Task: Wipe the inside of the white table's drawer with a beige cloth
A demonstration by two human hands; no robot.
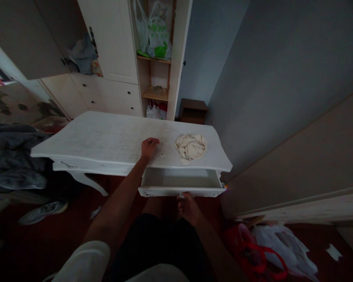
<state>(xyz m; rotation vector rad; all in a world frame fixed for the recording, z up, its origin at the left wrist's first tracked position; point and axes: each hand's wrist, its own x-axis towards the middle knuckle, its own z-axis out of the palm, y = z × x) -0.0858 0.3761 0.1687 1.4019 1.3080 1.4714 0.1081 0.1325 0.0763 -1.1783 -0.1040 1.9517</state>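
A white table point(111, 135) with curved edges and greyish smudges on its top stands in front of me. Its right-hand drawer point(179, 190) is pulled out and shows a bare inside. My right hand point(188, 205) has its fingers closed round the small knob point(181, 197) at the middle of the drawer front. Over the table top, near the front edge, my left hand point(149, 148) has its fingers curled together, with nothing visible in them. A crumpled cream cloth point(191, 147) lies on the table to the right of my left hand.
Behind the table stands a white wardrobe point(114, 47) with plastic bags point(159, 37) on its shelves. A small brown cabinet point(193, 109) is by the wall. Grey fabric point(14, 156) and a shoe point(44, 211) lie left; red point(247, 250) and white bags point(282, 246) lie at lower right.
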